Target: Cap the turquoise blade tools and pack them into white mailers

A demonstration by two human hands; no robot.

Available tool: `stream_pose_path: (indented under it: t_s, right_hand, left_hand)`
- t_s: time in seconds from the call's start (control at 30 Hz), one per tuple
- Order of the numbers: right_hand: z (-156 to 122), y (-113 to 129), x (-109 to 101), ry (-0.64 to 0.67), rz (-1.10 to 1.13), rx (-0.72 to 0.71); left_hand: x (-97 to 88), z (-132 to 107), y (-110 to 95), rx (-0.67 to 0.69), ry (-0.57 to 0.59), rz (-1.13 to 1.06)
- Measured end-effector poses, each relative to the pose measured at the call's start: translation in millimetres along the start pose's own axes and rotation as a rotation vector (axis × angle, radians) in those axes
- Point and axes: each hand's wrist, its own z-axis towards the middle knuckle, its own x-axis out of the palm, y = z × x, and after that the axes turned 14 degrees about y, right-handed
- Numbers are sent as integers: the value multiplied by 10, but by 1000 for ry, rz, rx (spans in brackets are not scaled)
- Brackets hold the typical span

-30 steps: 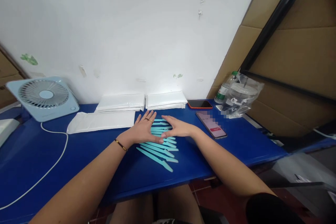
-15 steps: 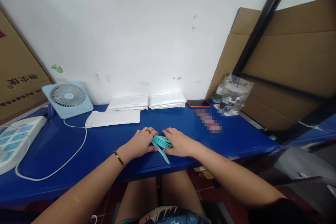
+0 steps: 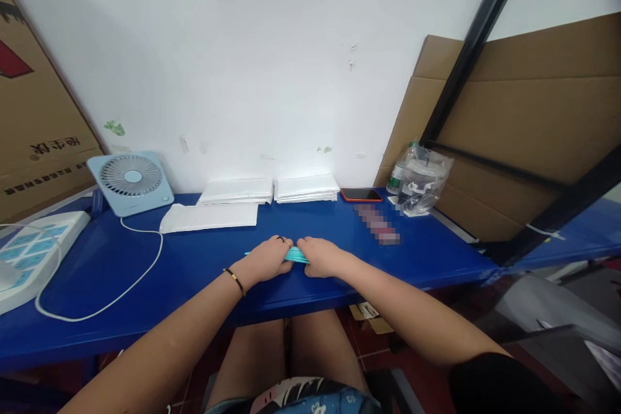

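A bundle of slim turquoise sticks (image 3: 297,255) lies between my two hands, close to the front edge of the blue table. My left hand (image 3: 270,259) is wrapped round its left end, with a narrow tip poking out beyond the fingers. Round the right end, my right hand (image 3: 320,257) is closed, thumb toward me. Only the middle of the bundle shows; the fingers cover both ends, so the sticks' exact kind cannot be made out.
Behind my hands are two white stacks of flat packets (image 3: 237,191) and a single white packet (image 3: 208,217). A phone (image 3: 361,195), a bagged cup (image 3: 421,181) and a bottle (image 3: 396,174) stand right. Left are a fan (image 3: 132,184), its cable (image 3: 104,306) and a power strip (image 3: 46,255).
The sticks were fanned out with one slanting toward me; now they lie together in a tight bundle. Both hands have closed round it and drawn nearer each other.
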Motion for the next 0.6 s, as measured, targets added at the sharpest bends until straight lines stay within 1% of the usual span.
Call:
stream_pose_path:
  t_s: [0.07, 0.13, 0.2, 0.27, 0.3, 0.37, 0.5, 0.57, 0.6]
  right_hand:
    - [52, -25, -28, 15, -49, 8]
    - [85, -25, -51, 4, -107, 10]
    - [100, -3, -93, -57, -166, 30]
    - [96, 37, -193, -110, -219, 66]
    - [85, 60, -276, -130, -244, 80]
    - [36, 107, -508, -148, -301, 78]
    - [-196, 168, -1099, -175, -365, 106]
    - [-333, 172, -1326, -230, -358, 64]
    - [-381, 169, -1397, -255, -327, 25]
  left_hand:
    - [25, 49, 3, -18, -2, -47]
    - [40, 89, -1, -46, -16, -67]
    - [40, 126, -9, -82, -38, -81]
    - [15, 170, -16, -120, -65, -100]
    - [-8, 197, -17, -133, -89, -129]
    - [-68, 261, -21, -150, -164, -245]
    - [-185, 394, -64, -135, -404, -555]
    - [-204, 447, -105, -116, -496, -668]
    - [-202, 469, -127, -118, -521, -720]
